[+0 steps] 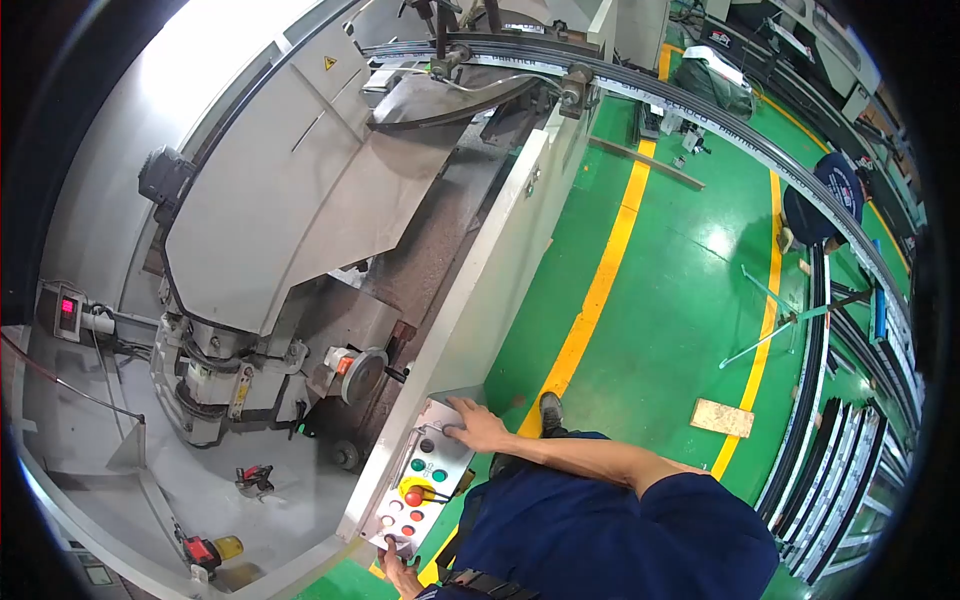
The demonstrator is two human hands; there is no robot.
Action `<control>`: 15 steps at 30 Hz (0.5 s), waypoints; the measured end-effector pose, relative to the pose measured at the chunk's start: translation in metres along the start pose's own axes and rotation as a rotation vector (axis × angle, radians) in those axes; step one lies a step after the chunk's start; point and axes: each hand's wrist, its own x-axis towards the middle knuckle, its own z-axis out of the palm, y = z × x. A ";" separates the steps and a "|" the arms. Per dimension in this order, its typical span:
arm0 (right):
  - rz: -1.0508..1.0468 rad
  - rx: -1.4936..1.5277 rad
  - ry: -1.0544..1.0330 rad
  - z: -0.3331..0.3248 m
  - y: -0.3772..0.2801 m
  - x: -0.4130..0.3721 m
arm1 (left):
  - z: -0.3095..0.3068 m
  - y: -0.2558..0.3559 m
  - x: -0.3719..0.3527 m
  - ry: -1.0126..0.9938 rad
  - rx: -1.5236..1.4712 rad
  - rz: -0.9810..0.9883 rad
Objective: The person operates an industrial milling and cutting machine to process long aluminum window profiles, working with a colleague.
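A sloping control panel (428,467) with coloured buttons and a red emergency stop knob (413,496) on a yellow base stands at the machine's edge. My right hand (478,427) lies at its upper end, fingers apart, touching the face and edge near a dark button. At the lower end, my left hand (401,574) reaches up with fingers apart, one fingertip on the panel by the lowest button. Part of the left hand is cut off by the frame's bottom. I see nothing held in either hand.
Beyond the panel sits a large machine with a grey guard (290,180) and a round disc (365,377). Long metal rails (700,100) cross above. Right of me, a wooden block (721,418) lies on the green floor, near stacked profiles (830,480) and a crouching person (825,200).
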 end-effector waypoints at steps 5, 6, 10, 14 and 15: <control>0.051 0.003 -0.018 0.001 -0.005 0.000 | 0.007 -0.001 -0.007 0.024 -0.008 0.006; 0.062 0.004 -0.028 0.000 -0.007 0.000 | 0.007 0.000 -0.006 -0.007 -0.031 -0.005; 0.051 -0.012 -0.019 0.003 -0.005 0.001 | 0.000 -0.004 0.005 -0.081 -0.083 -0.024; 0.049 -0.014 -0.018 0.004 -0.005 0.000 | 0.000 -0.011 0.008 -0.109 -0.211 0.028; 0.049 -0.012 -0.020 0.004 -0.004 0.000 | 0.002 -0.013 0.007 -0.113 -0.224 0.035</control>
